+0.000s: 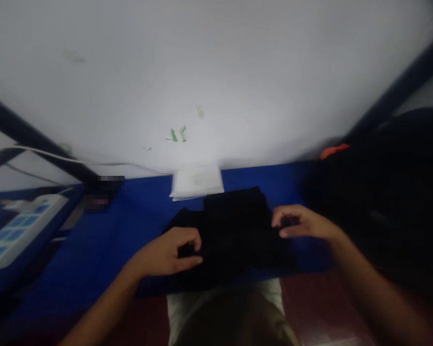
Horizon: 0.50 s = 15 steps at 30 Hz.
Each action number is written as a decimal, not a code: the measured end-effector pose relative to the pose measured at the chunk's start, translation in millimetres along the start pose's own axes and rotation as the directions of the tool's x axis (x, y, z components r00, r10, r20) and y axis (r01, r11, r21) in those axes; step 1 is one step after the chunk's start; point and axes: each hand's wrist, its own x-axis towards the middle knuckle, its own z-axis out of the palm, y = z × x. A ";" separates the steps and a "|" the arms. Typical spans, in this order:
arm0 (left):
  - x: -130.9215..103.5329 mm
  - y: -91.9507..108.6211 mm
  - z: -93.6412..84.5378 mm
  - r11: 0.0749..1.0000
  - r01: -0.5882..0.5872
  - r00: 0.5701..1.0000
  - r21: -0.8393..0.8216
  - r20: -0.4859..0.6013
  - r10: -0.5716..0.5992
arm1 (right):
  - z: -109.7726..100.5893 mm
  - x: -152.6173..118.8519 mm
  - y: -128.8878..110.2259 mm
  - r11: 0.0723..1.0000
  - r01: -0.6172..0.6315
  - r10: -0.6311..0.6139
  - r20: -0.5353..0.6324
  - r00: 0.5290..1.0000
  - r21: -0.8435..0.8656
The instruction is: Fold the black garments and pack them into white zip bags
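Observation:
A black cloth item (pixel 234 230), seemingly a garment, lies in a dark heap on the blue surface (pixel 130 230) in front of me. Over its left part is my left hand (pixel 175 251), fingers curved, with a gap between thumb and forefinger. My right hand (pixel 301 221) is at the cloth's right edge, its thumb and bent fingers apart. Neither hand visibly grips the cloth. Dimness and blur hide the folds and any light contact.
Behind the cloth, a white flat stack (pixel 197 181) stands near the wall. A power strip (pixel 25 228) lies at left, and a white cable (pixel 104 163) runs along the wall. A large black mass (pixel 389 202) fills the right side. Dark bars (pixel 400 81) slant at both sides.

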 end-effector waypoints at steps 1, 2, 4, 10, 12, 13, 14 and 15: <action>-3.8 2.6 -0.2 0.997 0.022 0.996 -0.072 0.091 -0.016 | 1.0 -4.9 -1.8 0.996 -0.037 0.030 0.087 0.996 0.075; -6.3 3.9 0.3 0.988 0.049 0.984 -0.146 0.176 -0.023 | 3.4 -8.2 -2.7 0.988 -0.085 0.063 0.173 0.983 0.127; -6.4 3.4 2.9 0.961 0.083 0.963 -0.265 0.268 -0.009 | 11.5 -9.3 -2.4 0.975 -0.182 0.141 0.278 0.950 0.130; 18.6 -8.6 21.5 0.989 -0.110 0.990 -0.100 -0.101 0.100 | 37.7 14.0 -5.5 0.955 -0.177 0.218 0.162 0.962 -0.237; 26.0 -15.3 32.9 0.994 -0.075 0.977 0.080 -0.195 0.089 | 41.3 24.3 -6.7 0.937 -0.102 0.137 0.081 0.987 -0.335; 28.3 -19.4 39.4 0.987 -0.047 0.974 0.154 -0.210 0.079 | 42.4 30.0 -5.9 0.917 -0.059 0.070 0.014 0.997 -0.394; 29.7 -23.6 46.0 0.977 -0.022 0.976 0.210 -0.209 0.067 | 43.0 36.1 -4.1 0.888 -0.019 -0.009 -0.059 0.998 -0.459; 30.1 -27.9 52.4 0.968 -0.005 0.979 0.249 -0.198 0.056 | 43.3 42.7 -1.0 0.851 0.012 -0.089 -0.122 0.989 -0.525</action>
